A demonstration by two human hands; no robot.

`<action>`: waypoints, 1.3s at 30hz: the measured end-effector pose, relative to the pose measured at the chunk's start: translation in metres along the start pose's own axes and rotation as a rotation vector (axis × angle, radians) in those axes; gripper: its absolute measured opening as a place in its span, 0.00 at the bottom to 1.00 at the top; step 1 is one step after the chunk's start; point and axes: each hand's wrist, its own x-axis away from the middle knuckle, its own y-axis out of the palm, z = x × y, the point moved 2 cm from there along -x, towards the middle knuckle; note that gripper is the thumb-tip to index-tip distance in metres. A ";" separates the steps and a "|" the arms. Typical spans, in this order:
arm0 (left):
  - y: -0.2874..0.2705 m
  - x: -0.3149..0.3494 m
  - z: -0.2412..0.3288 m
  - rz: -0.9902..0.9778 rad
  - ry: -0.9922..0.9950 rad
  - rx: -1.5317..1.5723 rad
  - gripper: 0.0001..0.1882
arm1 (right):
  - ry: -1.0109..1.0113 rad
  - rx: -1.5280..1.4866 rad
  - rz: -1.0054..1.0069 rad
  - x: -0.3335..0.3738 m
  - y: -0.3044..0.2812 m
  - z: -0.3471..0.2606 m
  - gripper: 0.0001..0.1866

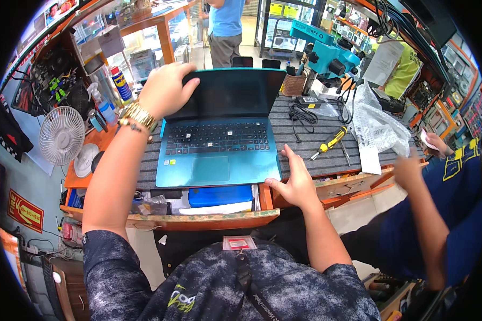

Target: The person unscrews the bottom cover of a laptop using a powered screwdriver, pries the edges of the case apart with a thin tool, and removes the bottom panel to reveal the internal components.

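A blue-green laptop (211,170) lies opened on a grey striped mat, its dark screen (232,93) raised and blank. My left hand (167,88) grips the lid's upper left corner, thumb on the front and fingers over the top edge. By the base's front right corner rests my right hand (296,183), thumb against the corner and fingers stretched apart along the side. A few small pale squares sit on the keyboard (218,138).
Right of the laptop lie a yellow-black screwdriver (329,143), a black cable (302,116) and bubble wrap (377,115), below a teal microscope (329,53). A pulled-out drawer (230,220) juts toward me. At left stand a fan (62,135) and spray can (121,84). A co-worker (439,214) sits at right.
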 end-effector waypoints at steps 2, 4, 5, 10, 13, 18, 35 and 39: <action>-0.006 0.018 0.007 -0.050 0.025 0.036 0.16 | 0.050 -0.066 -0.002 0.001 0.002 0.009 0.62; -0.015 0.036 0.023 -0.135 0.054 0.088 0.13 | 0.081 -0.165 0.056 0.005 0.004 0.024 0.66; -0.019 0.046 0.030 -0.180 0.054 0.105 0.12 | 0.089 -0.160 0.065 0.005 0.001 0.026 0.66; -0.016 0.111 0.053 -0.212 0.148 0.192 0.11 | 0.090 -0.191 0.016 0.002 -0.003 0.015 0.75; -0.004 0.139 0.065 -0.273 0.132 0.216 0.14 | 0.034 -0.153 0.023 0.001 -0.006 0.005 0.79; 0.021 0.168 0.068 -0.298 0.091 0.229 0.20 | -0.174 0.122 -0.006 0.000 -0.002 -0.004 0.75; 0.005 0.170 0.015 -0.055 0.073 0.236 0.21 | -0.432 0.151 0.210 -0.050 -0.016 -0.015 0.29; 0.007 0.120 -0.033 0.129 -0.186 0.399 0.22 | -0.130 -0.304 0.381 -0.126 -0.011 -0.005 0.23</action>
